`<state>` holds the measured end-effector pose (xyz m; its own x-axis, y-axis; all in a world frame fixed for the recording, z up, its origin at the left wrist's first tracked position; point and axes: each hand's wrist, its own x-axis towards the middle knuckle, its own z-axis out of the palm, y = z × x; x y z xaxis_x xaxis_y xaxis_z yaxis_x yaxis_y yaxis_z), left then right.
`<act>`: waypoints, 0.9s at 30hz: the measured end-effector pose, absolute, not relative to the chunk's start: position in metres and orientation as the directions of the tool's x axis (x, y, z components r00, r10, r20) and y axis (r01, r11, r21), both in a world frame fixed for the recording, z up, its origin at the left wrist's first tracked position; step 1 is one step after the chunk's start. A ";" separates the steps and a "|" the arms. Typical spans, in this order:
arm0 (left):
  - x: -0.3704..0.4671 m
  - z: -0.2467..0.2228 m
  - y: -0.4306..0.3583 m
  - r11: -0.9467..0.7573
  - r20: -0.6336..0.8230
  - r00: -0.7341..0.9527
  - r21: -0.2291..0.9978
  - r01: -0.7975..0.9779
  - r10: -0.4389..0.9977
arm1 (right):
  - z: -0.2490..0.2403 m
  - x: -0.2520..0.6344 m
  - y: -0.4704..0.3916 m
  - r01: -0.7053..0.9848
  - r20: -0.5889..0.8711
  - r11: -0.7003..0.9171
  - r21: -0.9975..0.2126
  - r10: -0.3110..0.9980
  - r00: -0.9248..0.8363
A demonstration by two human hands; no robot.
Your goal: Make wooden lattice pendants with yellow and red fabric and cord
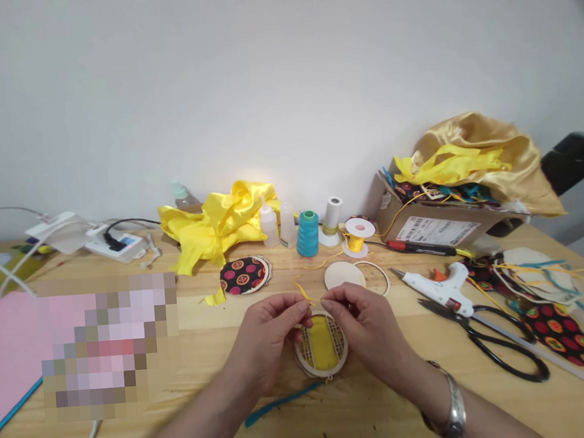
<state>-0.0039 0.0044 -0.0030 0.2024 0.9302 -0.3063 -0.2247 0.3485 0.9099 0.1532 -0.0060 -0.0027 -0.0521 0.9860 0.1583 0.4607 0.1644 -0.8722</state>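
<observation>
A round wooden ornament (323, 342) with a yellow middle panel and lattice sides lies on the table between my hands. Just above its top edge, my left hand (272, 330) pinches a yellow cord (301, 288) between thumb and fingertips. The fingertips of my right hand (364, 324) are closed on the same cord, close to the left ones. A small loop sits at the ornament's lower edge, and a teal ribbon (285, 403) trails from there to the left. The exact crossing of the cord is partly hidden by my fingers.
Behind stand a teal thread cone (308, 234), a yellow cord spool (356, 243) and a squeeze bottle (268, 227). To the right lie a glue gun (439, 289), black-handled scissors (506, 351) and a stuffed cardboard box (427, 221). Yellow satin (217, 221) is heaped at back left.
</observation>
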 end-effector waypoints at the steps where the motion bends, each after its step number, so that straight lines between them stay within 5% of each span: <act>1: -0.004 -0.003 0.004 0.344 -0.303 0.203 0.915 -0.209 0.931 | -0.002 0.153 -0.006 0.427 0.128 0.132 -0.895 0.991 -0.036; 8: -0.004 -0.006 0.004 0.333 -0.308 0.158 0.927 -0.172 0.938 | 0.001 0.150 -0.015 0.499 0.248 0.257 -0.827 0.965 -0.086; 14: 0.000 -0.009 0.001 0.456 -0.412 0.196 0.819 -0.348 0.890 | -0.010 0.151 -0.022 0.690 0.486 0.602 -0.402 0.779 -0.396; 20: 0.003 -0.006 0.003 0.523 -0.470 0.236 0.713 -0.466 0.851 | -0.001 0.152 -0.024 0.711 0.492 0.701 0.051 0.602 -0.629; 24: 0.004 -0.005 0.002 0.538 -0.481 0.244 0.708 -0.459 0.842 | 0.002 0.151 -0.024 0.694 0.468 0.698 0.176 0.561 -0.683; 27: 0.003 -0.005 0.001 0.528 -0.468 0.247 0.716 -0.457 0.849 | 0.000 0.150 -0.025 0.670 0.455 0.728 0.148 0.551 -0.700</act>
